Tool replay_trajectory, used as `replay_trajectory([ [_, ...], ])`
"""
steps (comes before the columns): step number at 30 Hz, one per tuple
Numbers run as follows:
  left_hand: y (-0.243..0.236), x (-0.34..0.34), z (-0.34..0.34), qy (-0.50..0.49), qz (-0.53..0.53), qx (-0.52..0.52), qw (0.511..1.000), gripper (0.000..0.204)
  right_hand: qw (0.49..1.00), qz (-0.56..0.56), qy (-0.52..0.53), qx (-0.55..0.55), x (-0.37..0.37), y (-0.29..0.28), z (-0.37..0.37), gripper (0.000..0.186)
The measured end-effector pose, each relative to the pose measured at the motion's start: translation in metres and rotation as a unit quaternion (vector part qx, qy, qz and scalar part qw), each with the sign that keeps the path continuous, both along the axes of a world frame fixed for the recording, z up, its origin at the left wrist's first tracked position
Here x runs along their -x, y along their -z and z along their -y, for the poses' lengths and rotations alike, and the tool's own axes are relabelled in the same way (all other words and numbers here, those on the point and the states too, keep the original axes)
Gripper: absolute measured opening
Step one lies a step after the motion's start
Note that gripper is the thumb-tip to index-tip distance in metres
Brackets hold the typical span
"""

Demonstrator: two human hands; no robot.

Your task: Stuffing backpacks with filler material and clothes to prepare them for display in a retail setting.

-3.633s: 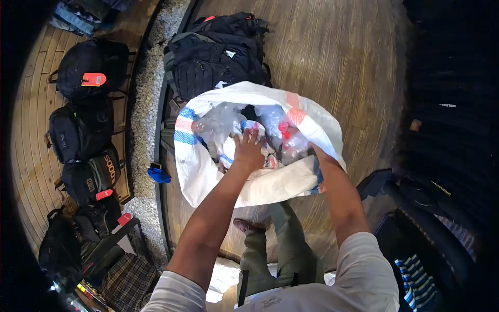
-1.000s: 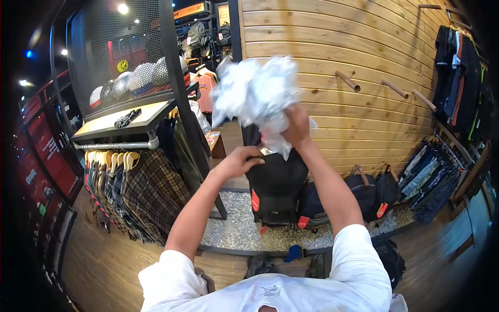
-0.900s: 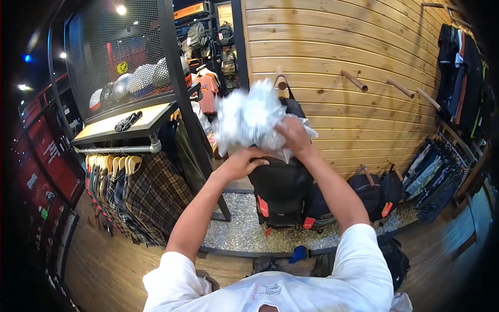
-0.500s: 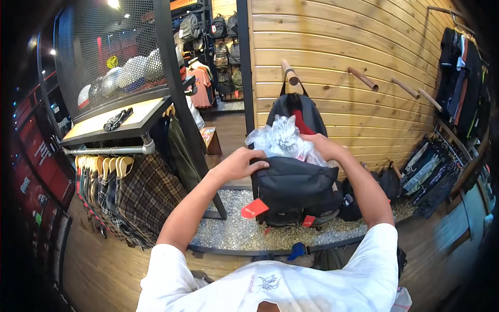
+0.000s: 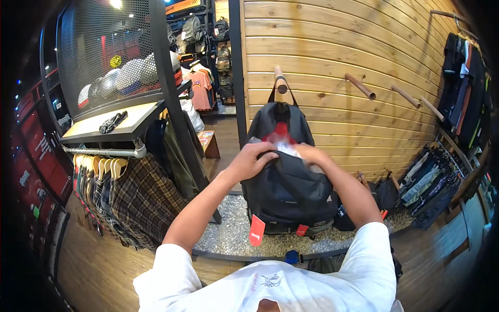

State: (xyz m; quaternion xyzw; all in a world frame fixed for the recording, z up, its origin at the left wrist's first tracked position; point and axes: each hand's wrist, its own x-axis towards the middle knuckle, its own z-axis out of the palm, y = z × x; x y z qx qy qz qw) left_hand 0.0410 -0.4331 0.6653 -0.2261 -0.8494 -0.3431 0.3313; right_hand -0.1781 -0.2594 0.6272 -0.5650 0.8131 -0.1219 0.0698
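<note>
The black backpack (image 5: 293, 190) hangs by its top loop from a wooden peg (image 5: 279, 78) on the plank wall (image 5: 332, 47), its mouth open and its red lining (image 5: 281, 129) showing. The left hand (image 5: 253, 160) is curled closed on the near rim, thumb on the outer side. The right hand (image 5: 311, 154) reaches into the mouth, fingers hidden, so how far it is open and what it grips cannot be told. The filling looks well advanced: only a blurred patch of whitish plastic (image 5: 287, 149) shows between the hands. Left undone are the opening, which is not closed, and 2 red tags (image 5: 257, 230) hang below.
</note>
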Motion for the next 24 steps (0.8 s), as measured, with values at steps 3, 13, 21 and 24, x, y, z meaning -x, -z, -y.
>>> replay_trajectory([
  [3, -0.001, 0.01, -0.01, -0.031, -0.025, -0.019, 0.999, 0.016, 0.963, 0.169, -0.009, 0.21, 0.001, 0.002, -0.003, 0.052],
  [13, 0.078, -0.003, 0.034, -0.19, -0.053, -0.2, 0.96, 0.041, 0.923, 0.207, 0.101, 0.308, -0.009, 0.038, -0.021, 0.044],
  [21, 0.109, 0.071, 0.023, 0.069, 0.278, -0.33, 0.899, 0.066, 0.881, 0.173, 0.23, 0.375, -0.045, 0.077, 0.007, 0.102],
  [24, 0.088, 0.069, 0.017, 0.032, 0.25, -0.101, 0.963, 0.071, 0.878, 0.224, 0.28, 0.318, -0.026, 0.075, -0.006, 0.122],
])
